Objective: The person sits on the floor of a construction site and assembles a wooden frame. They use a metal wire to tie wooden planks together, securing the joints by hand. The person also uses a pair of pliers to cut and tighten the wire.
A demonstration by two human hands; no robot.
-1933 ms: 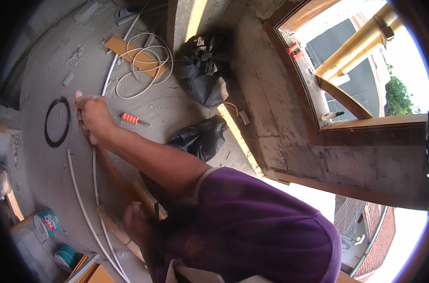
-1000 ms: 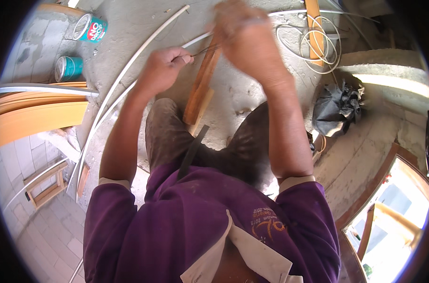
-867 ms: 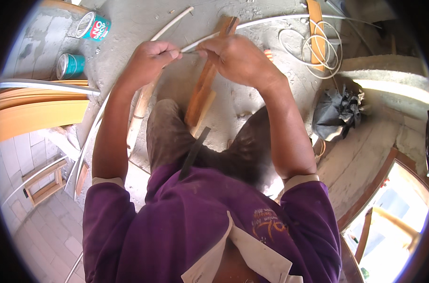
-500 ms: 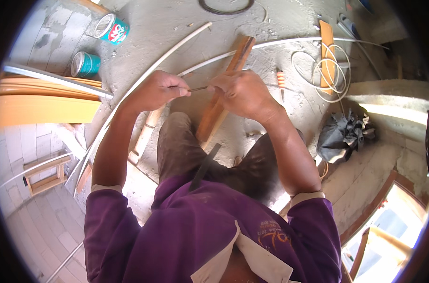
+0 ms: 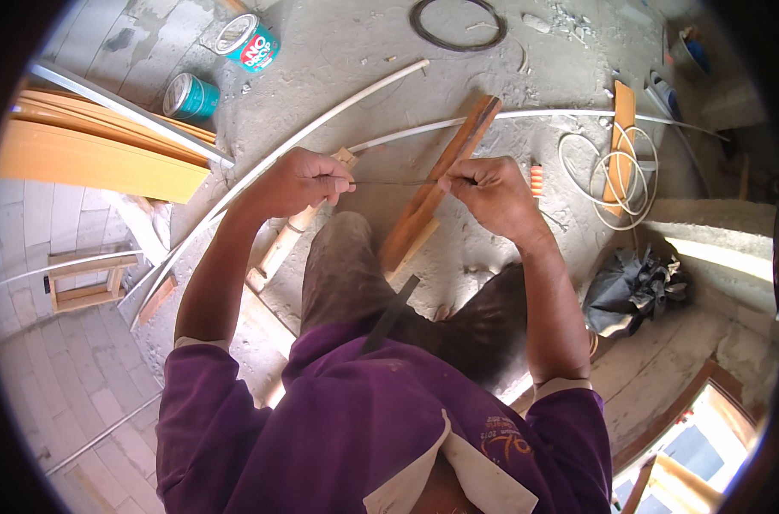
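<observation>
Boldly lettered teal can (image 5: pixel 258 51), wire (image 5: pixel 391 183) between hands (image 5: pixel 308 184) (image 5: pixel 495 199)

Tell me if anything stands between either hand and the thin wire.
Nothing visible does: the left hand and right hand each pinch the thin wire, and its span between them looks unobstructed. The wooden board shows behind that span, not between hand and wire.
</observation>
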